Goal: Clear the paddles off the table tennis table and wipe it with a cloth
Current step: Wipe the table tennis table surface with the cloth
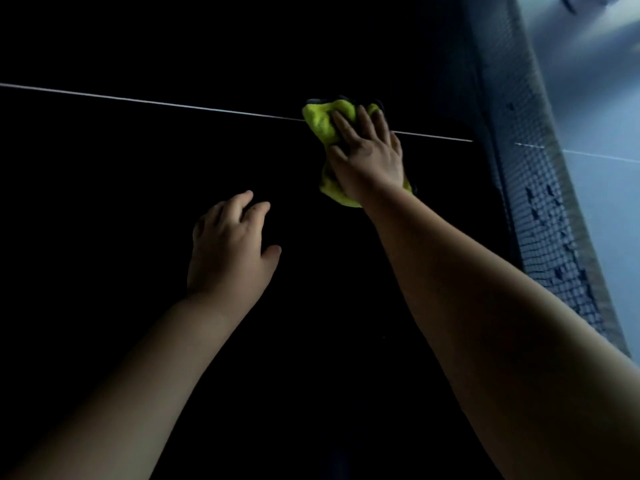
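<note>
A yellow-green cloth [320, 124] lies bunched on the dark table tennis table [138, 168], right over the white centre line [173, 105]. My right hand [367, 154] presses flat on the cloth with straight fingers, arm stretched forward. My left hand [230, 244] rests on the dark surface nearer to me, left of the cloth, fingers relaxed and spread, holding nothing. No paddle shows in this view.
The net [540, 209] runs along the right side, from the upper right down to the right edge. Beyond it the other half of the table [602, 126] looks pale blue in the light. The near half is very dark.
</note>
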Tool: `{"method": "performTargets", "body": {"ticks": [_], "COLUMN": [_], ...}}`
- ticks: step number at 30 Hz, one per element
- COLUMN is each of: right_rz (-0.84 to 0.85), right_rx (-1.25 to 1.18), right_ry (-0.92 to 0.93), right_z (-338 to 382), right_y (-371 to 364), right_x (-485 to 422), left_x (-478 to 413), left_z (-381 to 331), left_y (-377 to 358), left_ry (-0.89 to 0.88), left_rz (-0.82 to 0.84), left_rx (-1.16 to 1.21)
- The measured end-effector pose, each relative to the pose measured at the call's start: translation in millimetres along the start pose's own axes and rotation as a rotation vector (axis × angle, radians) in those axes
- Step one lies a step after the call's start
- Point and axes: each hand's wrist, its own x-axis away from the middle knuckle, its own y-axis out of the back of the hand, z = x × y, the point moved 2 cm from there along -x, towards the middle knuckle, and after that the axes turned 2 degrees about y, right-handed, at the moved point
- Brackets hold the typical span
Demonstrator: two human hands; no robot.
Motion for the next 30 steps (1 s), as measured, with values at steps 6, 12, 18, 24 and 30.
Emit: {"method": "performTargets", "body": {"ticks": [6, 12, 18, 24, 30], "right_rz": [0.0, -0.031, 0.011, 0.04, 0.136], "right_rx": [-0.07, -0.118, -0.159, -0.133, -0.114], "right_ry": [-0.187, -0.292, -0.238, -0.258, -0.292], "right_z": [-125, -161, -163, -148, -132], "right_y": [23, 32, 29, 29, 28], "right_x": [18, 60, 142, 249, 356], "left_x": [5, 29, 71, 133, 203], "left_z": [-58, -99, -128, -146, -144], "left_y": [-32, -45, -39, -22, 0], "left_ry": [-0.097, -0.154, -0.179, -0.204, -0.286], "left_rz": [-0.005, 0.027, 0.032, 0.058, 0.059], "left_rx": [0.005, -0.003, -0.021, -0.039, -0.082]}}
